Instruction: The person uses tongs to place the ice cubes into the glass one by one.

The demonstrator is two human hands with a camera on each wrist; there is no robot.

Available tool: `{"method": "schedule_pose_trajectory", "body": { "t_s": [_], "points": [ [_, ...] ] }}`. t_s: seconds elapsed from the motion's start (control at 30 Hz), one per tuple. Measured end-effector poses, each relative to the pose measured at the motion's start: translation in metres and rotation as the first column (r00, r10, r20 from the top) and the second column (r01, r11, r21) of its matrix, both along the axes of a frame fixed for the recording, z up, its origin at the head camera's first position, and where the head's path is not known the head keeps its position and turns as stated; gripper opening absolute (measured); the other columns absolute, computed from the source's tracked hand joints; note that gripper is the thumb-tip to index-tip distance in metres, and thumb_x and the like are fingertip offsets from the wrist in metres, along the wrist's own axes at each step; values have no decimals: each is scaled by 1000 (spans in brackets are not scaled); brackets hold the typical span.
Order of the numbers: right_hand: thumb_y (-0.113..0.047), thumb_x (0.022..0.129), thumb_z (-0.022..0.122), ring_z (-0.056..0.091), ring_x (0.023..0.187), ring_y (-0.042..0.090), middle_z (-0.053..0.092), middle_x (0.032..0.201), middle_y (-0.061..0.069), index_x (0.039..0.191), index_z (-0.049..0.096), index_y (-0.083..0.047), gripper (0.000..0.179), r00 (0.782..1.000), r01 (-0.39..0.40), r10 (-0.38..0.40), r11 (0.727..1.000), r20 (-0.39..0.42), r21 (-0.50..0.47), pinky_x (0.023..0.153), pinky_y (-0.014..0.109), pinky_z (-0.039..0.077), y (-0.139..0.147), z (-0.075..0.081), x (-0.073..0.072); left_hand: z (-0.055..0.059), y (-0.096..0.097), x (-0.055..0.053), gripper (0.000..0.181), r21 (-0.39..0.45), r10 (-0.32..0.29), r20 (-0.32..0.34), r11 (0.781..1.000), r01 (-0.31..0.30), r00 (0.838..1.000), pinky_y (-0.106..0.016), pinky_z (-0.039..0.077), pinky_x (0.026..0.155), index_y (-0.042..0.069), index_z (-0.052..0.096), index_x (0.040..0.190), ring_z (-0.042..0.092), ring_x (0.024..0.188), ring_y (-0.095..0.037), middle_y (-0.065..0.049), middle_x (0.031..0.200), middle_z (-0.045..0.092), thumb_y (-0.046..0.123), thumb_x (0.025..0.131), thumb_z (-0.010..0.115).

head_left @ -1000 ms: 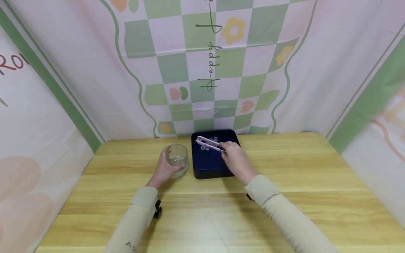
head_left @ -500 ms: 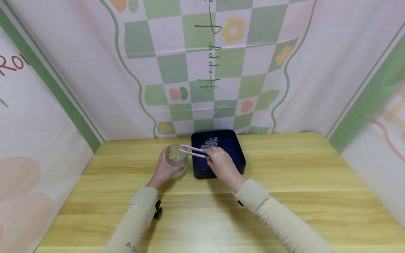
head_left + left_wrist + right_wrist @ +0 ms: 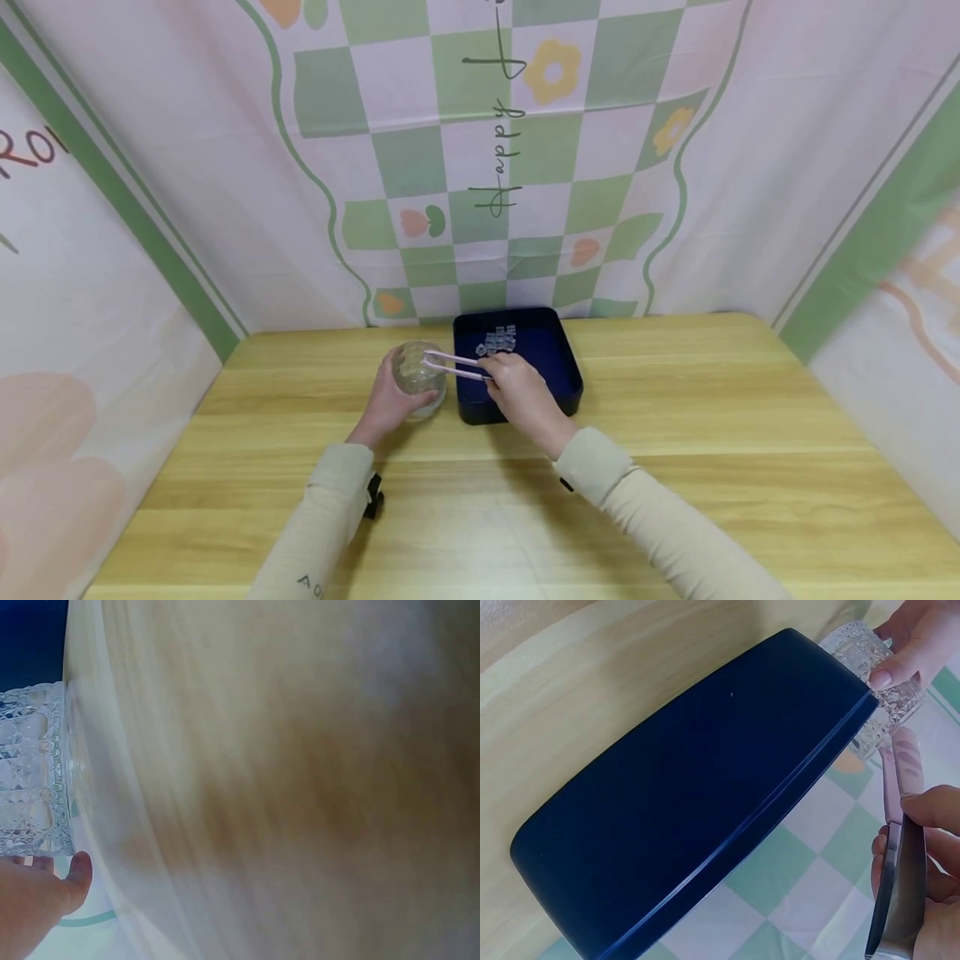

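A clear patterned glass (image 3: 420,379) stands on the table just left of a dark blue tray (image 3: 555,392). My left hand (image 3: 393,400) holds the glass round its side; in the left wrist view the thumb and fingers lie along its wall (image 3: 30,772). My right hand (image 3: 521,396) grips pink-tipped tongs (image 3: 457,367), metal at the handle end (image 3: 904,892). The tongs' pink tips are over the mouth of the glass. Inside the tray, toward its back left, lie several small clear pieces like ice cubes (image 3: 497,340). Whether the tips pinch anything I cannot tell.
The tray and glass stand near the back of a wooden table (image 3: 480,517). A cloth backdrop (image 3: 480,167) with a green checked pattern rises right behind the table's back edge, and cloth hangs on both sides.
My right hand has moved left with the tongs, from above the tray's clear pieces to the mouth of the glass. My left hand and the glass have stayed in place.
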State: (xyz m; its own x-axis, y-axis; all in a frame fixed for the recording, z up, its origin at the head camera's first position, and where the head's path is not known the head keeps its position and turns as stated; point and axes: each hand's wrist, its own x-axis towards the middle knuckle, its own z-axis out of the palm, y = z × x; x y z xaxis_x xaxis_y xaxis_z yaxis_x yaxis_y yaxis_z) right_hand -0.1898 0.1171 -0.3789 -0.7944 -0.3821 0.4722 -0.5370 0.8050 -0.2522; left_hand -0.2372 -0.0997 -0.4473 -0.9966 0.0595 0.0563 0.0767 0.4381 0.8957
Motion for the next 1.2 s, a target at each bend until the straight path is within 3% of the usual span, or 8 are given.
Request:
{"method": "schedule_pose_trajectory", "body": {
  "t_s": [0.9, 1.2],
  "points": [
    [-5, 79, 74, 63, 95, 28, 64, 107, 16, 116, 66, 1, 38, 999, 30, -29, 999, 15, -12, 79, 35, 58, 2, 0, -2, -1, -1, -2, 100, -4, 5, -1, 1000, -5, 1000, -54, 34, 112, 2, 22, 147, 38, 135, -39, -22, 147, 34, 14, 70, 83],
    [-4, 78, 74, 62, 96, 30, 63, 108, 17, 115, 66, 2, 39, 993, 122, -122, 992, 6, -31, 80, 38, 57, 20, 3, -13, 0, -1, -2, 99, -7, 12, -6, 1000, -12, 1000, -53, 33, 113, 3, 22, 147, 37, 135, -38, -22, 148, 34, 15, 70, 83]
  ]
}}
